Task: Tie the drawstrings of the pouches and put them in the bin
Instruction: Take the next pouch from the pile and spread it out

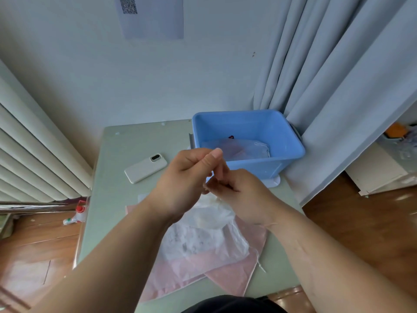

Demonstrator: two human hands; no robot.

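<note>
Above the table's middle: we are seeing both hands meeting over a white pouch (203, 240).
Left hand (182, 177): it is curling its fingers and pressing its thumb against the forefinger in a tight pinch. The thing pinched is probably the drawstring, too thin for us to make out.
Right hand (241, 193): its fingers are folding inward and gripping the gathered mouth of the white pouch. The fingertips are hiding behind the left hand.
White pouch: sheer, crinkled mesh, it is rising in a bunch to the hands while its lower part is lying on the pink pouches (239, 274).
Pink pouches: flat, translucent squares, overlapping on the table (112, 199). The forearms are covering part of them.
Loose cord (259, 263): a fine pale string is trailing off the right edge of the pink fabric.
Bin (248, 168): glossy blue plastic, rectangular with rounded corners, it is standing at the table's far right.
Pouch in bin (248, 147): a sheer pouch is lying on the bottom, its near edge cut off by the bin's wall.
Phone (145, 168): smooth, cream-coloured, it is lying camera side up, left of the bin.
</note>
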